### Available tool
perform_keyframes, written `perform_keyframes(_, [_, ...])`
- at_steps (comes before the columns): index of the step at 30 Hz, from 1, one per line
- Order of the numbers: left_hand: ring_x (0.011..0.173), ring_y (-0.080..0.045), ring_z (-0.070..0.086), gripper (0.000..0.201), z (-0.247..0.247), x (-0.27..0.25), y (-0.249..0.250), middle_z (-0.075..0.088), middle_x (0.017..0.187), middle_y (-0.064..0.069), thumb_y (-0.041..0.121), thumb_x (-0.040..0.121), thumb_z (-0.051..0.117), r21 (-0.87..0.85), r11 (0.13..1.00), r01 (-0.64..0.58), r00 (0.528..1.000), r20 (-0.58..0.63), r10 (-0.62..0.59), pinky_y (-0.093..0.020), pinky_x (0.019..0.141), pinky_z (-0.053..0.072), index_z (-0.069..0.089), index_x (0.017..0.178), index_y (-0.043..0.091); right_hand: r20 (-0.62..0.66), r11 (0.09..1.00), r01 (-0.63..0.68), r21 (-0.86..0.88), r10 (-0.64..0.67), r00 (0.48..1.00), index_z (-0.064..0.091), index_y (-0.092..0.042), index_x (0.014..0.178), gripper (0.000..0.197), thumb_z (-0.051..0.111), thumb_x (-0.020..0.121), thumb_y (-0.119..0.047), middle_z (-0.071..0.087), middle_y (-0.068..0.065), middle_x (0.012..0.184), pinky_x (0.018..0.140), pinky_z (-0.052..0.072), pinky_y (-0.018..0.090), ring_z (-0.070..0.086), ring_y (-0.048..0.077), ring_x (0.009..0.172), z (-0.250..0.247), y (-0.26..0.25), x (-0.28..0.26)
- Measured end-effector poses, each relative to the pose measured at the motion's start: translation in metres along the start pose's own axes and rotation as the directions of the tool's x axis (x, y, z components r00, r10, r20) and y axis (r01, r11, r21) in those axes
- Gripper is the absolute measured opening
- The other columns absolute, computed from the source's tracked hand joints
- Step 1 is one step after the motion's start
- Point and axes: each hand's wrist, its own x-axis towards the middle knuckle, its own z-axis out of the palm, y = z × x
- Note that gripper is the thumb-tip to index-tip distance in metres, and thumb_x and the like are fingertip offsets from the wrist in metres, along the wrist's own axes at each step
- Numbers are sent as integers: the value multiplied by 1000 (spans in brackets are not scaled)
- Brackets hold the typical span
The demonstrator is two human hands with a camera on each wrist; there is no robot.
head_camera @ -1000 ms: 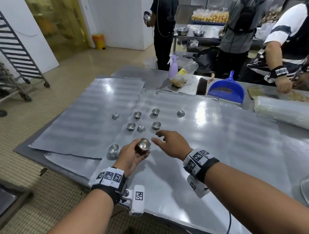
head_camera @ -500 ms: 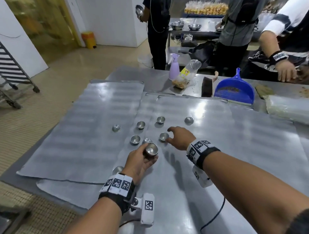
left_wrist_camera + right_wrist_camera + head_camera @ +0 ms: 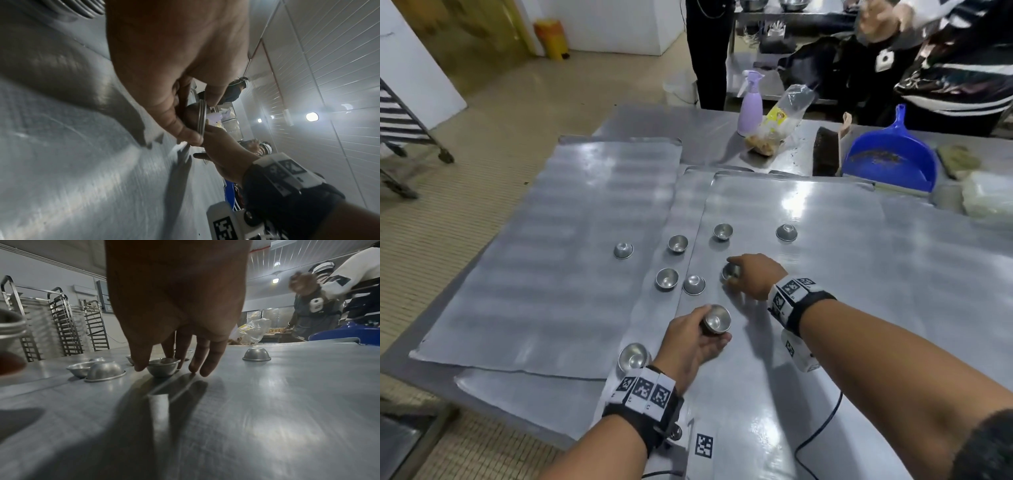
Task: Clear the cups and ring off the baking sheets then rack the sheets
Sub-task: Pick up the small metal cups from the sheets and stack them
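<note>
While the head view is looking down on the counter (image 3: 640, 120), the left hand (image 3: 693, 342) is gripping a nested stack of cups (image 3: 717, 320), fingers curled round it, just above the near baking sheet (image 3: 825, 308). The right hand (image 3: 756, 275) is closing its fingers on one upright cup (image 3: 731, 272) standing on that sheet. Seven further cups are lying loose: four upright, three overturned, one (image 3: 633, 358) beside the left wrist. Three overlapping sheets are showing, with a blue dustpan (image 3: 890, 159) and a spray bottle (image 3: 750, 102) lying beyond.

Through the left wrist view, thumb and fingers (image 3: 185, 131) are pinching the stack's rims (image 3: 202, 120); their exact number cannot be told.

Through the right wrist view, thumb and two fingers (image 3: 180, 356) are bracketing the upright cup (image 3: 162, 368), the other two fingers touching the sheet; three racks (image 3: 63, 324) are standing behind.
</note>
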Motion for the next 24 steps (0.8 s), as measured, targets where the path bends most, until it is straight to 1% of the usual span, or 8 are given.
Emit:
perform_keyframes(3, [70, -31, 71, 31, -3, 0, -1, 72, 101, -28, 24, 94, 64, -12, 1000, 1, 1000, -6, -1, -37, 69, 58, 67, 110, -2, -9, 1000, 0, 8, 0, 1000, 57, -26, 135, 48, 60, 91, -44, 62, 5, 129, 91, 48, 37, 57, 30, 119, 2, 6, -10])
perform_keyframes(6, [70, -29, 72, 35, 0, -1, 0, 73, 106, -26, 28, 93, 63, -21, 1000, 0, 1000, -6, 0, -38, 75, 54, 66, 114, 0, -35, 999, -36, 28, 37, 999, 64, -27, 110, 27, 55, 90, -43, 60, 2, 109, 78, 42, 33, 57, 26, 107, 11, 16, -31])
perform_keyframes(9, [67, -26, 72, 36, 7, -5, 0, 74, 106, -23, 30, 93, 63, -42, 999, -2, 1000, -5, 1, -34, 72, 54, 66, 116, 4, -130, 984, -100, 145, 119, 984, 62, -26, 90, 24, 46, 83, -43, 53, -2, 88, 72, 38, 31, 55, 22, 92, 19, 27, -60])
perform_keyframes(11, [67, -26, 72, 35, 13, -8, -3, 75, 98, -19, 32, 93, 63, -68, 998, -18, 1000, -3, 17, -34, 72, 55, 65, 116, 6, -104, 980, -97, 174, 116, 988, 64, -20, 96, 25, 49, 90, -39, 56, 3, 91, 71, 36, 29, 58, 24, 95, 19, 36, -76])
perform_keyframes(13, [70, -28, 72, 34, 20, -13, -7, 75, 87, -14, 37, 94, 64, -93, 995, -38, 999, -5, 38, -38, 83, 55, 62, 112, 8, -112, 973, -79, 217, 105, 988, 65, -15, 105, 30, 54, 94, -40, 62, 9, 102, 73, 39, 31, 61, 28, 99, 16, 44, -93])
perform_keyframes(17, [81, -33, 73, 55, 33, -23, -17, 76, 77, -14, 53, 95, 58, -91, 995, -48, 999, 14, 50, -48, 101, 50, 60, 113, 1, -261, 949, 24, 314, 62, 963, 65, -13, 116, 39, 58, 94, -44, 64, 9, 109, 83, 50, 39, 61, 29, 98, 8, 43, -132])
perform_keyframes(22, [92, -40, 72, 65, 55, -46, -28, 71, 107, -29, 52, 98, 53, -113, 993, -39, 997, 65, 47, -40, 74, 62, 58, 116, -11, -379, 928, 153, 341, -13, 925, 59, -18, 130, 47, 60, 93, -47, 64, 3, 116, 90, 48, 37, 59, 20, 104, 6, 30, -167])
perform_keyframes(24, [85, -35, 73, 60, 64, -53, -34, 71, 103, -28, 45, 101, 51, -122, 991, -54, 994, 87, 65, -38, 67, 62, 59, 112, -13, -389, 934, 170, 314, -37, 920, 56, -21, 135, 50, 59, 93, -49, 63, 0, 122, 93, 47, 36, 56, 18, 111, 8, 28, -177])
